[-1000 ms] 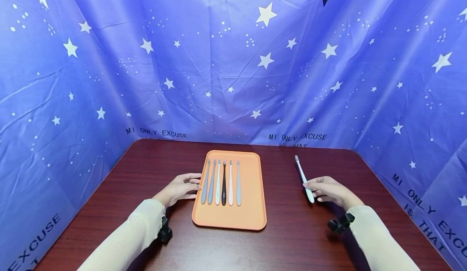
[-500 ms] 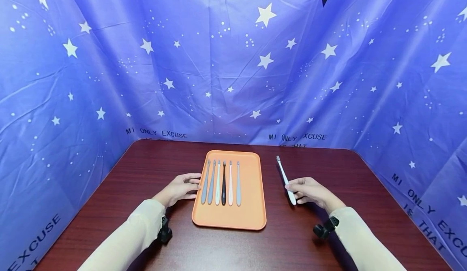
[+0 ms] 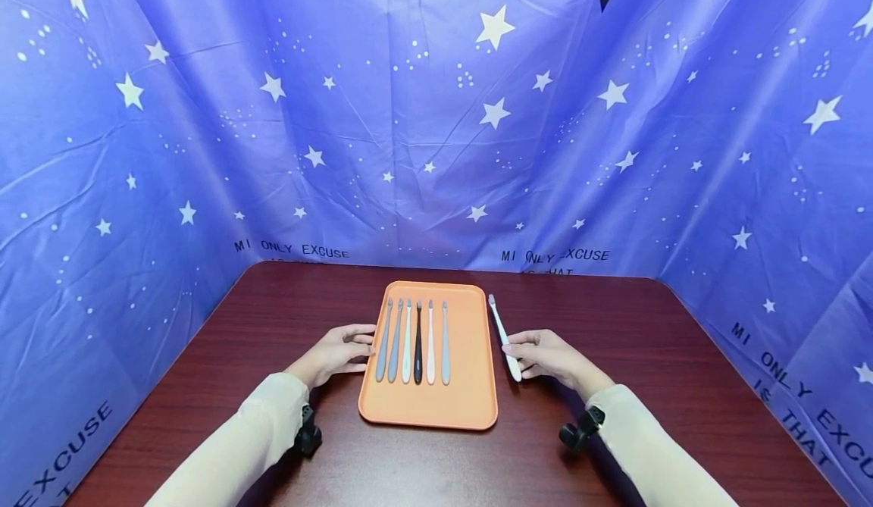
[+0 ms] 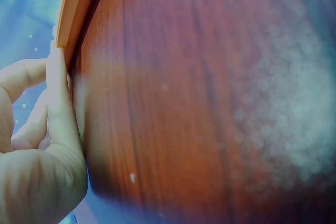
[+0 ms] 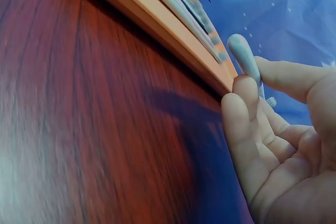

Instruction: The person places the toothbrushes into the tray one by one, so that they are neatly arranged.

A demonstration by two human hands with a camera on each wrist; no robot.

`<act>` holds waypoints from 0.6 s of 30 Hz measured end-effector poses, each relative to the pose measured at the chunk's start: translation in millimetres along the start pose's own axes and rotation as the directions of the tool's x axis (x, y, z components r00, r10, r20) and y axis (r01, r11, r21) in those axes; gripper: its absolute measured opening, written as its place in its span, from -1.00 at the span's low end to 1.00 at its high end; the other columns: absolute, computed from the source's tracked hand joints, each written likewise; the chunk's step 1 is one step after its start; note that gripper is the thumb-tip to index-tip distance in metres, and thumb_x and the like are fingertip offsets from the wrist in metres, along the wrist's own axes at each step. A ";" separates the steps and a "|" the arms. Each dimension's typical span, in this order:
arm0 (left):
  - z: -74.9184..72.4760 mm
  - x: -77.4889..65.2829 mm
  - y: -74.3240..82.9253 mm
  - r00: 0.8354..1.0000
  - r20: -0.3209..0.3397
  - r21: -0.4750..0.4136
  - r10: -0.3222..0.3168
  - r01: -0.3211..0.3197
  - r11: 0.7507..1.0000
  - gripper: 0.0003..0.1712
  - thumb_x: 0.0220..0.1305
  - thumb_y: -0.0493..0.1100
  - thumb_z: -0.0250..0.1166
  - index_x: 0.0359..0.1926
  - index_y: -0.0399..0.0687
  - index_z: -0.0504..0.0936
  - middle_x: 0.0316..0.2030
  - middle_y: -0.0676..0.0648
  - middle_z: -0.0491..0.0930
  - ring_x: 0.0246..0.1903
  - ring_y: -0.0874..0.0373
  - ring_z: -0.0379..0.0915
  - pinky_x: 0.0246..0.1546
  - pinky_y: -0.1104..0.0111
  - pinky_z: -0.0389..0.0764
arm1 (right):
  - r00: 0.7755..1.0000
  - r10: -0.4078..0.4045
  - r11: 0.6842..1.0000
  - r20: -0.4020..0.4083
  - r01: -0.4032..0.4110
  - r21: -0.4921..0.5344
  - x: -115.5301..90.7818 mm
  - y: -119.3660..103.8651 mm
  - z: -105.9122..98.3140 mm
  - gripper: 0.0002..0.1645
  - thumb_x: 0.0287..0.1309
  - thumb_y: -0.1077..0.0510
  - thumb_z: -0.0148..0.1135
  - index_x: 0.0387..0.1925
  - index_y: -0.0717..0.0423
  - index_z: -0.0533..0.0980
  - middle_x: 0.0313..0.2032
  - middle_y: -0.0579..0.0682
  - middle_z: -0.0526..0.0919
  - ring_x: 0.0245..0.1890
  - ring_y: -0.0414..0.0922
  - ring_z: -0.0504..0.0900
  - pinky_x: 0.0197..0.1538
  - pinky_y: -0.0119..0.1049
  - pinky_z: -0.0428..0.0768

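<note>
My right hand (image 3: 546, 354) pinches a white toothbrush (image 3: 500, 329) by its handle, just off the right edge of an orange tray (image 3: 428, 407). In the right wrist view the brush's rounded handle end (image 5: 242, 53) shows between thumb and fingers. On the tray lie several toothbrushes side by side, bristle ends away from me: two blue-grey ones at the left, a whitish one (image 3: 407, 348), a black one (image 3: 419, 344), a pale pink one (image 3: 431, 348) and a light grey-blue one (image 3: 446, 348). My left hand (image 3: 334, 355) touches the tray's left edge with fairly straight fingers.
The tray lies on a dark red-brown wooden table (image 3: 273, 317). Blue star-printed cloth (image 3: 436, 113) hangs behind the table and along both sides. A small black device (image 3: 582, 427) is strapped at each wrist.
My right hand has carried the white toothbrush leftward from the right part of the table to the tray's right edge. The left hand and the tray have stayed put.
</note>
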State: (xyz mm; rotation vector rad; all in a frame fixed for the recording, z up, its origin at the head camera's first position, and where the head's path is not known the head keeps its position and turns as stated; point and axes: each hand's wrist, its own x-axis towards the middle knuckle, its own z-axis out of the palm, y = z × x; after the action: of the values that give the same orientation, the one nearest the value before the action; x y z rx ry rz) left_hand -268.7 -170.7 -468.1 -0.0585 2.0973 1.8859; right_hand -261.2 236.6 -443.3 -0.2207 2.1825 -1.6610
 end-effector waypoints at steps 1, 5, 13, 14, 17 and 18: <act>-0.3 -0.1 0.3 1.000 -0.001 0.001 -0.003 0.003 1.000 -0.37 0.29 -0.39 0.32 0.38 -0.23 0.42 0.07 -0.24 0.55 -0.09 0.05 0.62 -0.08 0.13 0.71 | 1.000 -0.002 1.000 0.003 0.002 0.001 1.5 -0.9 2.7 -0.35 0.33 0.09 0.29 0.22 0.54 0.39 -0.40 -0.03 0.61 -0.44 -0.20 0.58 -0.35 -0.36 0.70; 0.0 0.0 -0.2 1.000 -0.008 0.003 -0.008 0.008 1.000 -0.37 0.29 -0.39 0.32 0.37 -0.21 0.43 0.07 -0.23 0.56 -0.09 0.04 0.62 -0.09 0.14 0.71 | 1.000 -0.010 1.000 0.013 0.010 0.013 5.9 -2.4 12.7 -0.36 0.33 0.11 0.29 0.22 0.54 0.39 -0.39 -0.03 0.62 -0.44 -0.20 0.57 -0.35 -0.39 0.69; 1.2 -0.7 0.6 1.000 -0.010 -0.002 0.000 0.000 1.000 -0.38 0.29 -0.39 0.32 0.36 -0.22 0.44 0.06 -0.23 0.56 -0.11 0.04 0.63 -0.11 0.14 0.72 | 1.000 -0.009 1.000 0.001 0.009 0.029 11.3 -7.4 29.0 -0.38 0.33 0.16 0.27 0.24 0.53 0.38 -0.40 -0.04 0.60 -0.45 -0.21 0.57 -0.36 -0.37 0.70; 0.9 -0.8 0.8 1.000 -0.007 -0.003 0.000 0.000 1.000 -0.38 0.29 -0.39 0.32 0.36 -0.23 0.43 0.06 -0.24 0.56 -0.11 0.04 0.63 -0.10 0.14 0.72 | 1.000 -0.005 1.000 -0.004 0.005 0.026 11.8 -8.9 31.0 -0.38 0.32 0.16 0.28 0.24 0.52 0.38 -0.40 -0.03 0.60 -0.45 -0.21 0.57 -0.35 -0.37 0.70; 0.6 -1.0 1.4 1.000 -0.001 -0.002 0.006 -0.006 1.000 -0.38 0.30 -0.39 0.31 0.37 -0.26 0.41 0.08 -0.25 0.55 -0.10 0.05 0.62 -0.09 0.13 0.71 | 1.000 0.001 1.000 -0.011 0.000 0.015 14.1 -12.3 36.8 -0.36 0.30 0.15 0.30 0.23 0.52 0.37 -0.37 -0.02 0.63 -0.46 -0.20 0.59 -0.37 -0.37 0.70; 0.4 -0.8 1.4 1.000 -0.003 -0.003 0.003 -0.003 1.000 -0.38 0.30 -0.38 0.31 0.37 -0.25 0.41 0.08 -0.25 0.55 -0.10 0.05 0.62 -0.09 0.14 0.71 | 1.000 0.000 1.000 -0.010 0.000 0.013 14.8 -13.2 38.6 -0.36 0.30 0.15 0.30 0.23 0.53 0.37 -0.36 -0.02 0.64 -0.46 -0.20 0.60 -0.38 -0.37 0.70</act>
State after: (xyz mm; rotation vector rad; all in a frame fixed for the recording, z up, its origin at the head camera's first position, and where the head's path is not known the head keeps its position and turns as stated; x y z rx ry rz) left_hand -268.3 -170.3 -466.5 -0.0584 2.0975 1.8921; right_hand -260.9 193.2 -442.4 -0.2092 2.1787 -1.6788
